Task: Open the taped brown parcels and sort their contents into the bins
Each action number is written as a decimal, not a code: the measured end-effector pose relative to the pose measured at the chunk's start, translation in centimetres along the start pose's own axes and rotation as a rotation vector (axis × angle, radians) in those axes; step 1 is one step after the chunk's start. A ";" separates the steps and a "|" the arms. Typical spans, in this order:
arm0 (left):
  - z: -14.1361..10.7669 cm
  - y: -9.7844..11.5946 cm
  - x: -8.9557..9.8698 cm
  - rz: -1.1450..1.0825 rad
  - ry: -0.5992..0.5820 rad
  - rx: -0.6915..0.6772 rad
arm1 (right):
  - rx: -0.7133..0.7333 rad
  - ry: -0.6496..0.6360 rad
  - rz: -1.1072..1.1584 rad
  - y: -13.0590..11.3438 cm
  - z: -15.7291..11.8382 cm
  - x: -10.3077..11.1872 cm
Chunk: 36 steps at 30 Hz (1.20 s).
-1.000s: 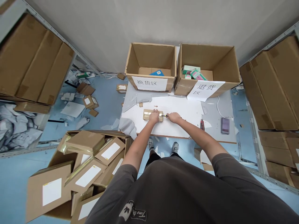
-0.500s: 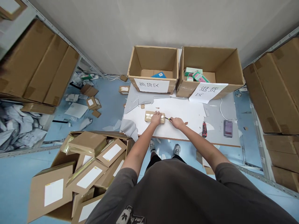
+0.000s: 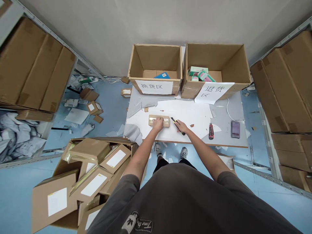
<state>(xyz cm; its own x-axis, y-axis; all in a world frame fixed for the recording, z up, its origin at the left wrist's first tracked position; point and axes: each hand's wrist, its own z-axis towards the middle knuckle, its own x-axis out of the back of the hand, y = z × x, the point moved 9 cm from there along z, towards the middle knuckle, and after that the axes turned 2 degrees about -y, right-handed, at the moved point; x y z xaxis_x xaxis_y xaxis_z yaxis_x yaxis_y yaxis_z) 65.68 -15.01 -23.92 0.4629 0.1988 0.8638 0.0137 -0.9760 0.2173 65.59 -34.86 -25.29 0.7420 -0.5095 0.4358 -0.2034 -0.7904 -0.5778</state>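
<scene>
Head view, left hand (image 3: 158, 124) resting on taped box (image 3: 166, 121), grip unclear, right hand (image 3: 181, 125) gripping utility knife (image 3: 174, 120)

Parcels (image 3: 89, 149) are heaped in a carton (image 3: 59, 166); on the table (image 3: 225, 113), a red tool (image 3: 211, 131) is laid (a blue packet (image 3: 162, 75) is held in a box (image 3: 175, 87)).
</scene>
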 end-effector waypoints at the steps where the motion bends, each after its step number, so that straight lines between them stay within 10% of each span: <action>1: 0.0 0.1 0.1 0.016 0.011 -0.009 | 0.017 -0.012 -0.007 -0.2 0.1 -0.3; 18: 0.3 1.1 0.2 0.065 -0.090 -0.014 | 0.171 -0.013 -0.835 -4.4 2.9 1.8; 36: 1.1 0.0 -0.9 0.032 -0.115 0.022 | 0.062 -0.090 -0.187 -0.6 4.0 -0.2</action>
<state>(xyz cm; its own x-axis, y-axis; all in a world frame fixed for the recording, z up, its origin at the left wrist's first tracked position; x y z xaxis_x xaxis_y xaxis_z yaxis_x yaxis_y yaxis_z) 66.21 -15.23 -25.17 0.5619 0.1569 0.8122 0.0156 -0.9837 0.1793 68.12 -32.88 -27.79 0.8178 -0.3214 0.4774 -0.0195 -0.8445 -0.5352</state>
